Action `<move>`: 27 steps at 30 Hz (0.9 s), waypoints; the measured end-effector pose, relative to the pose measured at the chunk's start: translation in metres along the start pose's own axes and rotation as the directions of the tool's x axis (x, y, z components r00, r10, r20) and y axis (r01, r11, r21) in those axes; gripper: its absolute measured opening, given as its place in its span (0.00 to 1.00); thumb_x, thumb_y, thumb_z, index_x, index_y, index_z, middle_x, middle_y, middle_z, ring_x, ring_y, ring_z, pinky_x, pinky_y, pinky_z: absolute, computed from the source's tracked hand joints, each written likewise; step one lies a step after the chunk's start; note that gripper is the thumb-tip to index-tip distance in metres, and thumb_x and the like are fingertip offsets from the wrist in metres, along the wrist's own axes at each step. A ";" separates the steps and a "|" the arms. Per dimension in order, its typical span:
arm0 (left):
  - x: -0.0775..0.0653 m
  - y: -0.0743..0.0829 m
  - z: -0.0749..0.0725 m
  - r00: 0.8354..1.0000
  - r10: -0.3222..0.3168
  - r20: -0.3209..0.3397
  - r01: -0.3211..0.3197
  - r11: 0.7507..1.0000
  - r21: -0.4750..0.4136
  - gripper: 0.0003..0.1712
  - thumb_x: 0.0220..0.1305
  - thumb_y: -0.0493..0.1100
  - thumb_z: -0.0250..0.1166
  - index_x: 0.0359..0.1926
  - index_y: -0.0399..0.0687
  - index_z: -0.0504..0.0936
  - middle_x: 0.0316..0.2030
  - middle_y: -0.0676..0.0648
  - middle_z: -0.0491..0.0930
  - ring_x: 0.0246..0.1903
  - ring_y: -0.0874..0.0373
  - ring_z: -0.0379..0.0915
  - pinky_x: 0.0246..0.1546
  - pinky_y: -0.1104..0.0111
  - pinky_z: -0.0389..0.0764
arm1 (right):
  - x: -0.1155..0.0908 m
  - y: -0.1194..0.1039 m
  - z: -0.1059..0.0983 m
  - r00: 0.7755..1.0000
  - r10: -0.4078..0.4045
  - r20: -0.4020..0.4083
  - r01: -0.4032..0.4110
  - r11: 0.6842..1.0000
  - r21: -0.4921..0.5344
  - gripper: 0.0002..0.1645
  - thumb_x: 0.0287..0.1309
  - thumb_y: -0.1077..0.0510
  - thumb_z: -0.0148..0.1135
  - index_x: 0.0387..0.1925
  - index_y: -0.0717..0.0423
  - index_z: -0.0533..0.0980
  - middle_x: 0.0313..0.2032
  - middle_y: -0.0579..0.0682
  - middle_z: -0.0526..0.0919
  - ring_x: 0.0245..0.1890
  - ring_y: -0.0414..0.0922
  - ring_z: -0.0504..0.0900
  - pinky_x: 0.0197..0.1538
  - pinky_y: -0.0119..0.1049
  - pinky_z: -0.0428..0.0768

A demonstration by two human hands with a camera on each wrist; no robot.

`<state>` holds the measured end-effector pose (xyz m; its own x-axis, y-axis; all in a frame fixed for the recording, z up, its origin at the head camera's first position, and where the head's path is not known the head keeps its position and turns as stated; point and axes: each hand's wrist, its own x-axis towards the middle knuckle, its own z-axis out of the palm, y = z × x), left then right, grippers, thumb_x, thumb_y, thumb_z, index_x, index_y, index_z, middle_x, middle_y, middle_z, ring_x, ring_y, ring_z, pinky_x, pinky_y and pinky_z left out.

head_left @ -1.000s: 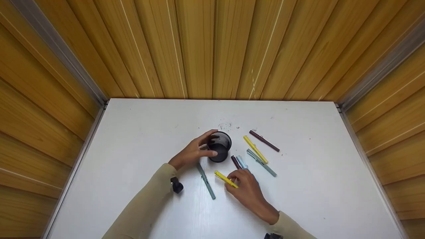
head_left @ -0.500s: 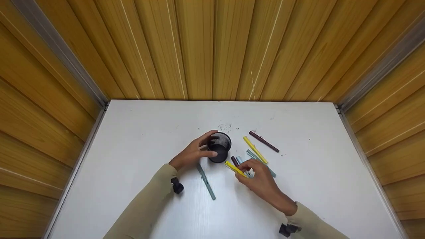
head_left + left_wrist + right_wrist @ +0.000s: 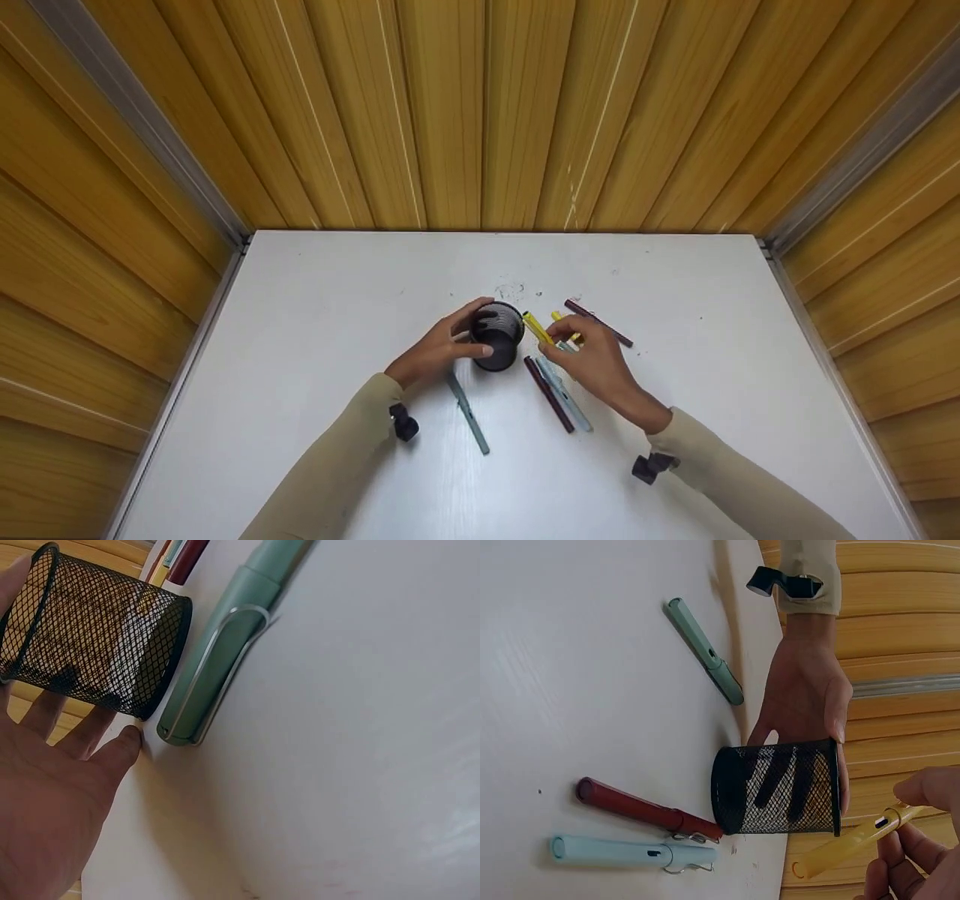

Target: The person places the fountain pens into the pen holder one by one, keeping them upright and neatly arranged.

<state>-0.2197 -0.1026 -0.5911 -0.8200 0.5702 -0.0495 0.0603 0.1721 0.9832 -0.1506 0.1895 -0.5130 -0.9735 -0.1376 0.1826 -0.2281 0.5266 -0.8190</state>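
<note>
While steadying the black mesh pen cup (image 3: pixel 498 335) near the middle of the white counter (image 3: pixel 315 315), left hand (image 3: pixel 439 346) wrapped round its side, fingers and thumb curled against the mesh. Right hand (image 3: pixel 596 364) pinching a yellow pen (image 3: pixel 537 328) between thumb and fingertips, lifted just beside the cup's rim on its right. Hands apart, one on each side of the cup.

By the look of it, early going: cup seemingly empty through the mesh in the right wrist view, no pen yet inside. Left lying on the counter: a green pen (image 3: pixel 468 412) below the left hand, a dark red pen (image 3: pixel 548 383) and a light blue pen (image 3: pixel 564 394) side by side under the right hand, a maroon pen (image 3: pixel 598 322) farther back, and a second yellow pen (image 3: pixel 562 321) mostly hidden behind the fingers.

Long axis of the held pen slanting, one end up and left toward the cup's mouth, the other down and right into the fingers. Not yet over the opening. Cannot tell which end is the cap.
</note>
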 end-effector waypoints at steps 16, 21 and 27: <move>0.001 0.001 0.001 1.000 -0.004 -0.002 0.004 1.000 0.004 0.48 0.69 0.59 0.76 0.85 0.78 0.63 0.80 0.57 0.67 0.82 0.44 0.60 0.81 0.40 0.56 | 0.047 -0.011 -0.009 1.000 -0.021 -0.022 0.023 0.994 0.103 0.07 0.65 0.60 0.79 0.44 0.55 0.89 0.39 0.50 0.90 0.44 0.46 0.83 0.53 0.43 0.77; 0.002 0.000 0.000 1.000 0.009 0.003 -0.009 1.000 -0.008 0.50 0.69 0.57 0.76 0.86 0.72 0.63 0.80 0.56 0.68 0.81 0.43 0.60 0.81 0.41 0.56 | 0.056 -0.017 -0.010 0.999 -0.019 -0.029 0.022 0.994 0.109 0.07 0.65 0.60 0.78 0.43 0.56 0.89 0.39 0.50 0.89 0.44 0.46 0.83 0.50 0.39 0.76; 0.001 0.001 -0.001 1.000 -0.001 0.001 0.001 1.000 -0.003 0.48 0.69 0.58 0.77 0.84 0.80 0.64 0.81 0.59 0.66 0.82 0.45 0.59 0.82 0.42 0.56 | 0.063 -0.028 -0.008 0.998 -0.049 -0.039 0.053 0.991 0.123 0.07 0.66 0.60 0.78 0.44 0.57 0.89 0.40 0.51 0.91 0.45 0.46 0.85 0.52 0.39 0.78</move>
<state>-0.2212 -0.1021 -0.5897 -0.8196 0.5706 -0.0507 0.0575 0.1700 0.9838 -0.2061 0.1730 -0.4745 -0.9611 -0.1303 0.2437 -0.2760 0.4110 -0.8689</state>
